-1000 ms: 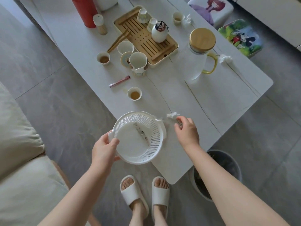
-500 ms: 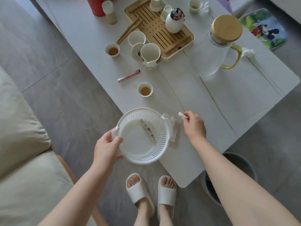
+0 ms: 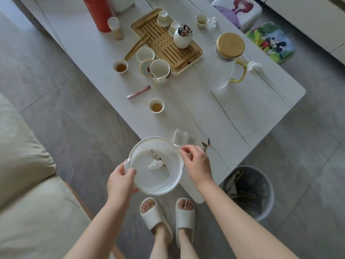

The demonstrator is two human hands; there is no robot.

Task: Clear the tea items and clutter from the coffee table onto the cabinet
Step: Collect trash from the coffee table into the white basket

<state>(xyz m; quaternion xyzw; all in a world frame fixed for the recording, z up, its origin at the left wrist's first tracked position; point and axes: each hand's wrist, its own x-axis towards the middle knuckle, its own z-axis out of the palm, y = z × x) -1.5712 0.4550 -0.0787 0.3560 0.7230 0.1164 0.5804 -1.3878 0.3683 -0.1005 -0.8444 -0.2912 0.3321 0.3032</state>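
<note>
Nearest the camera, two feet in white slide slippers point(image 3: 156, 219) stand on the grey tiled floor point(image 3: 78, 116) at the near corner of the white marble-look bench point(image 3: 233, 116); a cream sofa cushion point(image 3: 24, 165) fills the left edge, and a grey round waste bin point(image 3: 249, 191) with dark scraps in it sits on the floor to the right, beside the bench corner.

Above the feet, the left hand point(image 3: 121, 184) holds the round white perforated plastic basket point(image 3: 155, 168) by its near rim tab, thumb over the edge and fingers curled beneath, so its grip is closed on the basket; inside lie a crumpled white tissue point(image 3: 154, 164) and a thin printed sachet point(image 3: 158, 159); the right hand point(image 3: 196, 163) hovers at the basket's far right rim with thumb and forefinger drawn together, though whether that grip pinches anything cannot be told.

Just beyond the basket a folded white napkin point(image 3: 182, 137) lies on the bench, with a few small dark seed husks point(image 3: 206, 143) to its right; farther on stand a small white cup of amber tea point(image 3: 156, 105) and a pink stick sachet point(image 3: 139, 92); past those come a white pouring pitcher point(image 3: 160, 71), a second cup of tea point(image 3: 120, 66), and the clear glass jug with bamboo lid and yellow handle point(image 3: 226, 60), a crumpled tissue just beside its handle.

Farthest back, the slatted bamboo tea tray point(image 3: 164, 45) carries a white teapot point(image 3: 182, 39) and small cups; a red cylindrical flask point(image 3: 97, 14) stands at the far left.
</note>
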